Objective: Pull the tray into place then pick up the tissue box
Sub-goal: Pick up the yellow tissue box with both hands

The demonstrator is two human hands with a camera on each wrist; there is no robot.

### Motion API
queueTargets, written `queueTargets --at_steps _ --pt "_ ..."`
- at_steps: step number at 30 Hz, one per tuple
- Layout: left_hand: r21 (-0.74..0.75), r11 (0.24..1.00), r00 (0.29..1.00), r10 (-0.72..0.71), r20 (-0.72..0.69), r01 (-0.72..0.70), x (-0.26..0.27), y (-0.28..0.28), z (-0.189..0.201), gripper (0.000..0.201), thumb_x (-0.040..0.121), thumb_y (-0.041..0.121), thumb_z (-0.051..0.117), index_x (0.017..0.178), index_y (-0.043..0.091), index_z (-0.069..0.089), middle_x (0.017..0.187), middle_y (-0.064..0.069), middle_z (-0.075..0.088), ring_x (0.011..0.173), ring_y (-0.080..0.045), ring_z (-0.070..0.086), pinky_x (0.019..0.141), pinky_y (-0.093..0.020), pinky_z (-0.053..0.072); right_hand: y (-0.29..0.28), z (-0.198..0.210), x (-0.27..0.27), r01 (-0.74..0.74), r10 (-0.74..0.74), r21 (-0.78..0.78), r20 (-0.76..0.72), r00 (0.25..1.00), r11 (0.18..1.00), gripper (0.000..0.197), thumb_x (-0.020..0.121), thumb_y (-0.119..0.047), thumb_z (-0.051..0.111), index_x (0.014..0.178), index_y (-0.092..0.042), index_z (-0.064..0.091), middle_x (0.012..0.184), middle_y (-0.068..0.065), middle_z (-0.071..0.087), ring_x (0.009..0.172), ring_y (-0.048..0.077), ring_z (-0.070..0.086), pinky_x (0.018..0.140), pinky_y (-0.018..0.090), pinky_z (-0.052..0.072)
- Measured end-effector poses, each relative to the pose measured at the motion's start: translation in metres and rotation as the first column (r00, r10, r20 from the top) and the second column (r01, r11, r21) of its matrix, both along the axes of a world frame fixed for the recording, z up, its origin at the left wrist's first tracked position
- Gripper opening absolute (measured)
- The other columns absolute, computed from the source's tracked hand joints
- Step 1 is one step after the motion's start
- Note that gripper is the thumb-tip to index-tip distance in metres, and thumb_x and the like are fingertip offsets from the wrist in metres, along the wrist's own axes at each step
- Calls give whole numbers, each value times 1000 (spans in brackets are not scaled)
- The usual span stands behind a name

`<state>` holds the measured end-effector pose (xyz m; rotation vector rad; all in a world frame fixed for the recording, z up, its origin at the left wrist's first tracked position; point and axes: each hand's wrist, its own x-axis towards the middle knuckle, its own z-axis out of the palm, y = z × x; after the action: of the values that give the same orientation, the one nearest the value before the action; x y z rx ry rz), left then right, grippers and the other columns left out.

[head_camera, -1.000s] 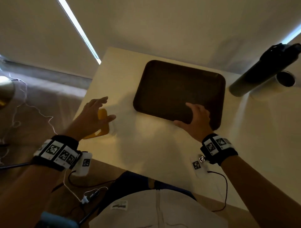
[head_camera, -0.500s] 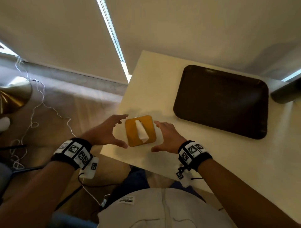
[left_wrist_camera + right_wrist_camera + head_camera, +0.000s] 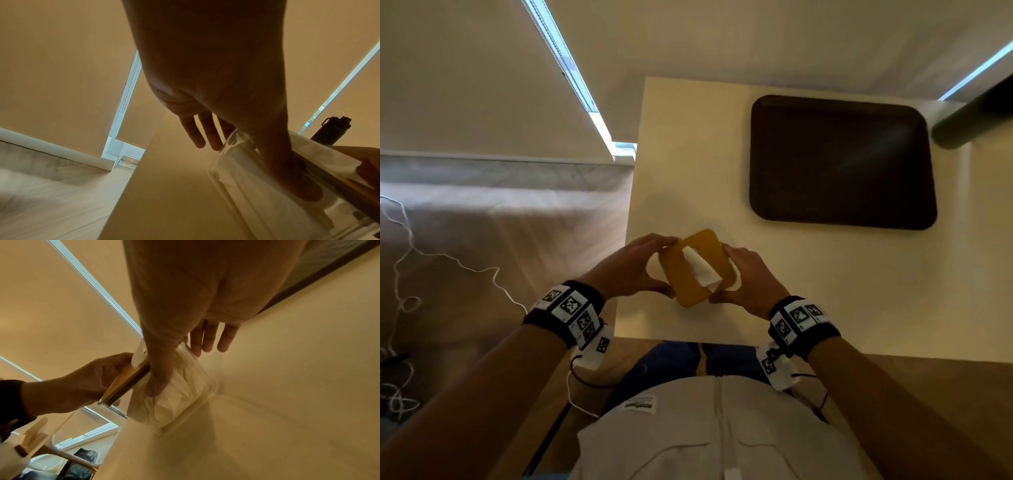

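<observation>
The tissue box (image 3: 697,267) has an orange-brown lid, clear walls and a white tissue (image 3: 702,272) sticking up. It sits tilted near the table's front left corner, held between both hands. My left hand (image 3: 666,265) grips its left side, thumb on the clear wall (image 3: 287,175). My right hand (image 3: 732,274) grips the right side, thumb across the clear wall (image 3: 160,379). I cannot tell whether its bottom corner (image 3: 162,431) touches the table. The dark brown tray (image 3: 842,161) lies flat at the far right, away from both hands.
A dark bottle (image 3: 969,116) stands beyond the tray's right end. The cream table (image 3: 688,171) ends just left of the box, with wooden floor and loose white cables (image 3: 400,274) beyond. My torso is close to the front edge.
A second ago my right hand was on the tray's near edge. It came left to the box; both hands, open beside it half a second ago, now grip it and it tilts.
</observation>
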<state>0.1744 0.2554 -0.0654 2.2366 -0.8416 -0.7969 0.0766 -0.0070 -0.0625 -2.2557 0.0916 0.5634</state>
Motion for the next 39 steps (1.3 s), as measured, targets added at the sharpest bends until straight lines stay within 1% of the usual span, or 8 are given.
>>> queueTargets --at_steps 3,5,10,13,17,25,34,39 --pt "-12 1000 1000 2 -4 -2 2 0 -1 102 60 57 84 146 27 39 138 6 50 111 0 45 91 -7 34 -1 -1 3 -10 10 -3 -7 1000 1000 109 56 -48 89 146 -22 33 130 9 55 115 27 49 100 46 41" --pt "-22 1000 1000 -5 0 5 6 -1 0 101 60 60 83 145 26 40 137 5 51 113 -6 49 95 -17 40 -4 0 7 -27 27 3 -3 1000 1000 109 55 -52 87 145 -22 33 127 7 56 113 26 50 98 48 42" --pt "-46 999 1000 18 24 -17 40 -12 13 101 59 66 79 144 26 41 134 4 53 111 -12 54 95 -30 48 -19 16 51 -46 43 52 53 998 998 102 56 -48 89 141 -21 41 119 3 62 107 21 53 95 43 43" --pt "-43 996 995 77 59 -74 82 -28 27 98 58 55 85 141 25 44 130 6 54 105 -10 53 91 -28 48 -32 27 99 -55 48 62 102 994 997 100 53 -53 88 139 -28 43 117 -2 66 105 18 61 93 46 50" --pt "-34 991 985 130 109 -127 153 -47 44 101 55 49 88 142 21 45 131 3 55 104 -11 52 86 -20 44 -50 42 171 -49 35 72 175 984 996 97 56 -43 91 139 -25 46 124 -1 66 109 15 62 95 41 52" --pt "-35 969 966 248 73 -247 256 -73 40 102 52 51 87 141 24 45 134 0 55 111 -16 55 95 -34 51 -71 32 283 24 -18 -48 125 992 999 101 68 -39 86 149 -18 31 147 10 45 134 29 41 110 42 35" --pt "41 956 957 291 -10 -291 290 -91 9 100 59 43 90 144 24 41 139 -1 52 111 -18 55 94 -34 51 -81 8 314 87 -85 -39 49 995 995 100 68 -36 87 149 -18 31 146 12 47 132 32 43 108 46 37" --pt "52 970 970 240 -22 -239 297 -89 0 107 56 50 88 147 27 38 142 1 50 118 -17 53 98 -37 51 -85 1 307 137 -137 20 44 990 990 97 69 -35 87 148 -16 34 146 10 48 132 30 42 110 47 35"
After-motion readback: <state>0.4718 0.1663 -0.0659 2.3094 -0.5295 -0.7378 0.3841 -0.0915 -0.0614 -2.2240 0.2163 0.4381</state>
